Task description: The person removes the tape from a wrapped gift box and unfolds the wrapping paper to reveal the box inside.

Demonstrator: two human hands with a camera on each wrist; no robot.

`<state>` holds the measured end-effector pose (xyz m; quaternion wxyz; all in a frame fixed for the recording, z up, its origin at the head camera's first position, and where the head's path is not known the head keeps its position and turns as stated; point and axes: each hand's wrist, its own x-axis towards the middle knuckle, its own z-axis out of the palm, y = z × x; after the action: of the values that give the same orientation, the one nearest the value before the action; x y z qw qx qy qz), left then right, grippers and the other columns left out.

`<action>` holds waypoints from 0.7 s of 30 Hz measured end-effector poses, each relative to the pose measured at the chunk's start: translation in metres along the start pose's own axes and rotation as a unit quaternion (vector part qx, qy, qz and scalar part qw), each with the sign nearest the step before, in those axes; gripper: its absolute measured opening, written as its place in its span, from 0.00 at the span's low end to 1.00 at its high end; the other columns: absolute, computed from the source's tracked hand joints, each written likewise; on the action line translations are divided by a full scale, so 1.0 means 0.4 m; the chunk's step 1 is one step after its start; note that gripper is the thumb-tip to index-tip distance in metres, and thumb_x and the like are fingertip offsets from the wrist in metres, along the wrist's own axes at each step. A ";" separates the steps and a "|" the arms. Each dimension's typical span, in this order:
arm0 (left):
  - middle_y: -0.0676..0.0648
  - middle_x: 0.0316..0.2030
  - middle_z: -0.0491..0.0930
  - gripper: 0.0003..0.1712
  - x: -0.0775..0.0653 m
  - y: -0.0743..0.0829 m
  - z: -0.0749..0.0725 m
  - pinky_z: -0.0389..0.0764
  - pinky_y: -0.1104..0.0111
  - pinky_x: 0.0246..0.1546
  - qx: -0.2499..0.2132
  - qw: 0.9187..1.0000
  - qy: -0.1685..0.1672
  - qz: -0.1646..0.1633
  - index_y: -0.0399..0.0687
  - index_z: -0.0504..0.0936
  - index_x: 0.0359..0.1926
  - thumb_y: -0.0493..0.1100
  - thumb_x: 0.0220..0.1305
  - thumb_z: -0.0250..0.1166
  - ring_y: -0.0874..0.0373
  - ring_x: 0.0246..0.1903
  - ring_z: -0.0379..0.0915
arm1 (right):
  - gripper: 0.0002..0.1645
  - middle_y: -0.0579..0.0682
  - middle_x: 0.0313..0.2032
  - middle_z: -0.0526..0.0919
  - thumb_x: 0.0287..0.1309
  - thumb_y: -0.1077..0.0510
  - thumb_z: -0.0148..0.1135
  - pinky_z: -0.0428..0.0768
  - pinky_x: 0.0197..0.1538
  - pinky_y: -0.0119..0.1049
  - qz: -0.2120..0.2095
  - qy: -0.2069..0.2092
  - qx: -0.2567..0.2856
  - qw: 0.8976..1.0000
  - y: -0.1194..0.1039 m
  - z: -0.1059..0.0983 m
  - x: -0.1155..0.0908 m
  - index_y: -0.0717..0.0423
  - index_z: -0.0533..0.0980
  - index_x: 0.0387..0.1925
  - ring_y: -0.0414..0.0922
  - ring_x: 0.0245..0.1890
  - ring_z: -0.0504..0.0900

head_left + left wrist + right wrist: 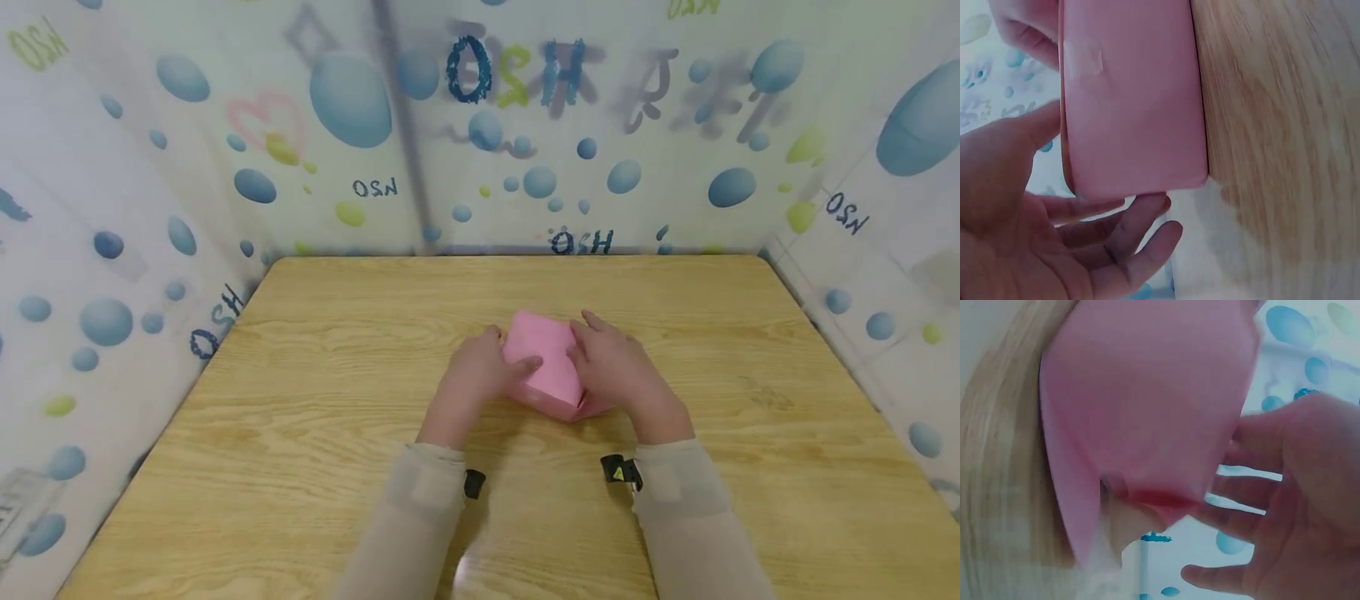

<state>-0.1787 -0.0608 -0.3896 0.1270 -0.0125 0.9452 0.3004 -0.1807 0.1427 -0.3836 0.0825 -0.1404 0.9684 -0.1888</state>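
Observation:
A box wrapped in pink paper [545, 358] lies on the wooden table between both hands. My left hand [480, 367] holds its left end, thumb over the top edge and curled fingers at the end face. My right hand [618, 367] touches the right end with nearly straight, spread fingers. In the right wrist view the pink paper [1141, 412] is folded inward there, a loose flap [1069, 487] sticks out low, and a pale patch shows in the gap. A clear tape strip [1085, 57] is stuck on the box's near side.
The wooden table [300, 433] extends around the box on all sides. Walls of patterned sheeting [480, 167] with blue bubbles and lettering stand behind and at both sides. Dark camera mounts [621, 472] sit at the sleeve cuffs.

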 end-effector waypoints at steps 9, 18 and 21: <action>0.39 0.43 0.86 0.35 -0.011 0.005 0.003 0.85 0.60 0.43 0.017 0.999 0.046 0.001 0.36 0.78 0.61 0.62 0.72 0.68 0.51 0.37 0.80 | 0.38 0.61 0.84 0.54 0.80 0.46 0.56 0.46 0.77 0.79 -0.024 -0.019 0.013 0.999 -0.021 0.006 -0.014 0.59 0.62 0.81 0.61 0.85 0.52; 0.39 0.41 0.84 0.25 -0.008 0.004 -0.016 0.80 0.63 0.32 -0.009 0.997 0.077 -0.005 0.37 0.75 0.60 0.53 0.78 0.63 0.51 0.33 0.79 | 0.38 0.62 0.84 0.52 0.79 0.47 0.57 0.52 0.80 0.72 -0.034 -0.033 0.025 0.999 -0.028 0.011 -0.008 0.60 0.63 0.80 0.61 0.86 0.47; 0.41 0.37 0.83 0.18 -0.006 0.005 -0.015 0.79 0.63 0.30 -0.009 0.997 0.081 0.002 0.39 0.76 0.53 0.50 0.79 0.62 0.52 0.31 0.78 | 0.38 0.62 0.84 0.51 0.79 0.48 0.57 0.55 0.81 0.66 -0.036 -0.040 0.033 0.998 -0.030 0.010 -0.004 0.61 0.62 0.80 0.61 0.86 0.46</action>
<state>-0.1779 -0.0628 -0.3832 0.0491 -0.0360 0.9496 0.3076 -0.1754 0.1313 -0.3823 0.1187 -0.1794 0.9519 -0.2182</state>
